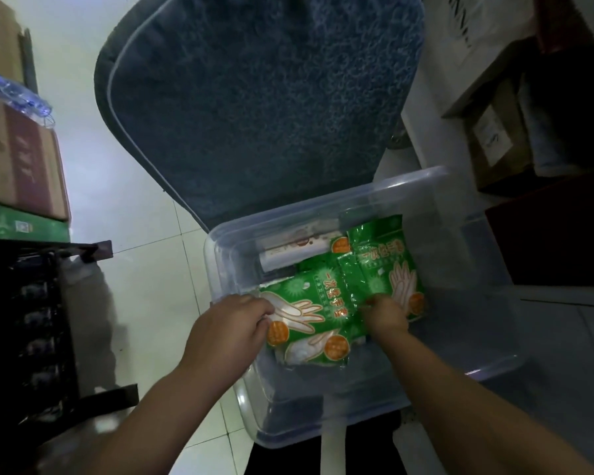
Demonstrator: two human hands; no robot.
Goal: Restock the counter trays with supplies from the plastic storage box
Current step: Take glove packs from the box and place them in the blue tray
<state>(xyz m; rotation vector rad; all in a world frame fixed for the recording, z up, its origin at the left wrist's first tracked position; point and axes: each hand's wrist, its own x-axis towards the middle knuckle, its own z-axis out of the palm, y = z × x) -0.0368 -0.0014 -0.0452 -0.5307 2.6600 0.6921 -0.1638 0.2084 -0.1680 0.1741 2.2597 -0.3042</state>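
Inside clear storage box (323,209), left half: near glove packet (309,305), left edge grasped by left hand (227,332) fingers; right glove packet (386,265), near edge pinched by right hand (386,315) fingers.

Dim light falls on a pale tiled floor (144,186), where a dark blue fuzzy mat (261,97) sits between cardboard boxes (21,166) above a black rack (24,320) at left and more cartons (494,132) at right.
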